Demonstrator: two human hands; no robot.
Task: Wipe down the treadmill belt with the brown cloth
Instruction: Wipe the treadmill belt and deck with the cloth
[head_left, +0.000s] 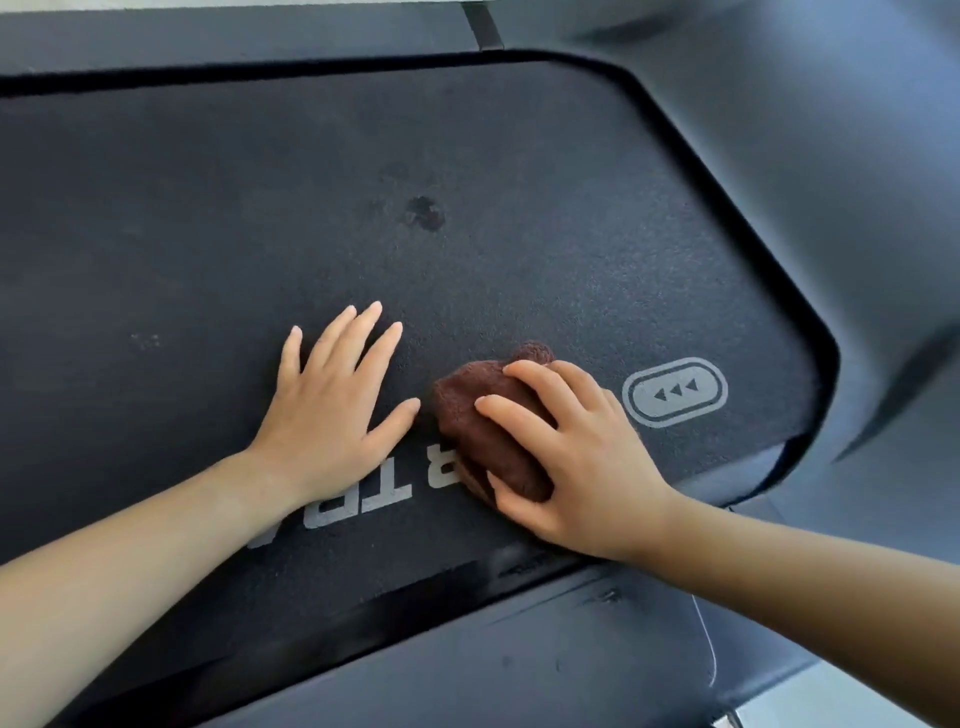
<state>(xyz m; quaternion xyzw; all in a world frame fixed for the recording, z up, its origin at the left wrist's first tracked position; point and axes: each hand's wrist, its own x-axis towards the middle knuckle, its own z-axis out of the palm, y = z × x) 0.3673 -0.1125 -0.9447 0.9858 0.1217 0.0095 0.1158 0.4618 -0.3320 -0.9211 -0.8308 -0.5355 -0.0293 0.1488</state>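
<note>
A dark, finely textured treadmill belt (208, 234) fills most of the view, framed by the machine's smooth grey-blue plastic. Nearest the camera runs the side rail (519, 665), a flat panel along the belt's near edge, and both bare forearms reach over it onto the belt.

The right hand (582, 457) grips the brown cloth (483, 421). Its fingers curl over the top of the bunched fabric and the thumb lies against the cloth's near side. The cloth is wadded into a lump and rests on the belt close to the near edge, partly covering the end of some grey lettering (384, 493) printed there. The letters read upside down from this angle and only a few show.

Just to the left of the cloth, the left hand (332, 410) lies flat on the belt, palm down, fingers straight and spread, holding nothing. Its thumb tip comes close to the cloth, but I cannot tell whether they touch.

To the right of the cloth, a grey oval badge (675, 392) with three small arrowheads is printed on the belt.

Farther up the belt, well apart from both hands, sits a dark blotchy stain (426, 213). Beyond it the far side rail (234, 39) borders the belt, and the curved motor cover (831, 156) rises at the right.
</note>
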